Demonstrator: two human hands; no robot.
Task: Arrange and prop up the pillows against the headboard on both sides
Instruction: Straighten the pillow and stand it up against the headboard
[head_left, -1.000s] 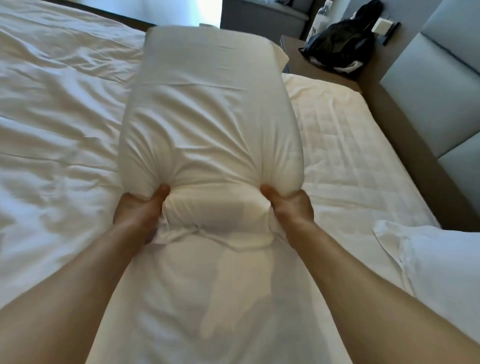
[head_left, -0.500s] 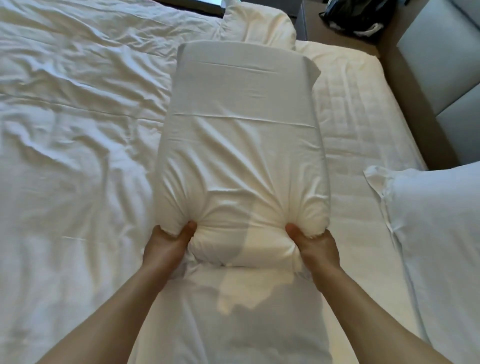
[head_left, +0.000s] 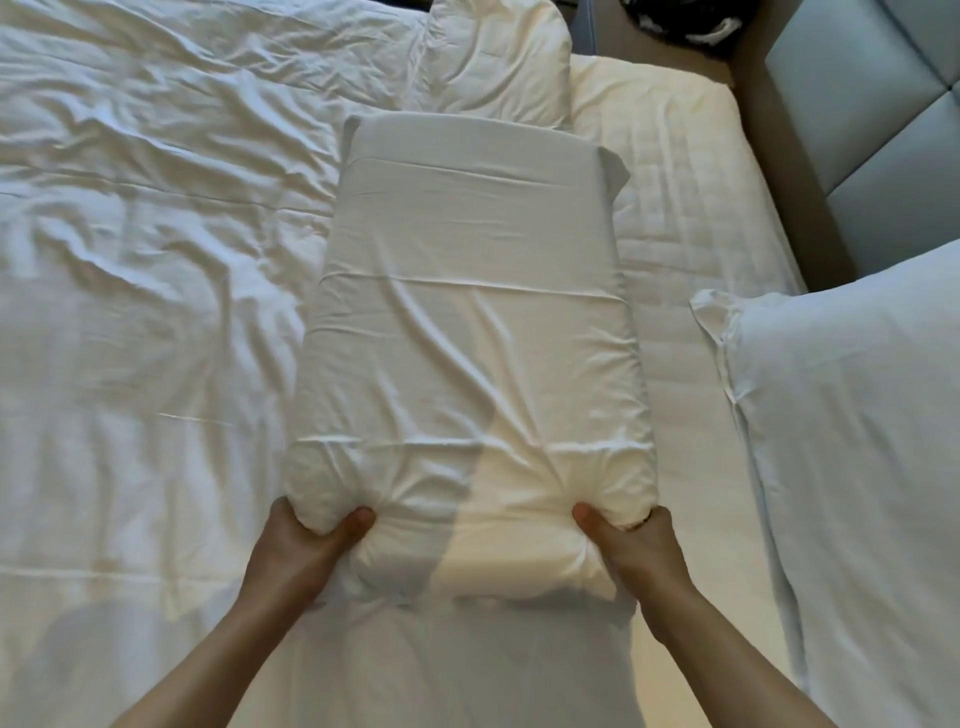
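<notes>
Holding one white pillow (head_left: 467, 332) by its near short end, both hands symmetric. Left hand (head_left: 298, 551) at the near-left corner, right hand (head_left: 631, 548) at the near-right; thumbs dug into the top face, remaining fingers wrapped under and out of view, so clamped tight on the stuffing. Long axis points straight away, over the rumpled duvet (head_left: 145, 291), running parallel to the padded headboard (head_left: 878, 130) off to the right. Second pillow (head_left: 852, 447) already lying on the right, near the headboard; third pillow (head_left: 498, 57) just beyond the held one's far end. Judgement: needs a swing right, turning the long side against the headboard. Neither hand nearer.
</notes>
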